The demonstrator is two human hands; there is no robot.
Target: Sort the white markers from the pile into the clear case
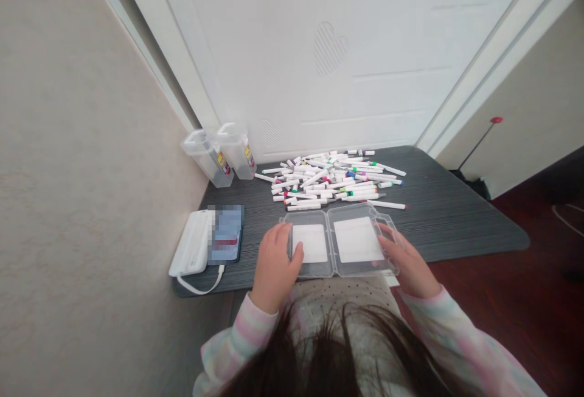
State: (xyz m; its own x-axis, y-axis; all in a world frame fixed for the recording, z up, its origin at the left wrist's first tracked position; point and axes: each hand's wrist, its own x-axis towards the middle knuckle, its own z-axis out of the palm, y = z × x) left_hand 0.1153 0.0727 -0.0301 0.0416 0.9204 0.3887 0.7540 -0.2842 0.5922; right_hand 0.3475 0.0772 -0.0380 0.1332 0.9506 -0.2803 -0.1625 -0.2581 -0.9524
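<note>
A clear plastic case [331,268] lies opened out flat at the table's near edge, its hinge running down the middle. White rectangles, like paper or card, show in its left half [310,244] and right half [354,240]. My left hand [277,263] grips the case's left side, thumb on top. My right hand [404,257] holds the right side by the handle end, its fingers partly behind the clear plastic. Just beyond the case is a loose heap of white markers [328,178] with caps in many colours.
Two clear plastic containers [207,157] with labels stand at the back left of the dark table [456,214]. A phone [228,233] and a white power bank [191,242] with a cable lie at the left. A white door rises behind; a wall borders the left.
</note>
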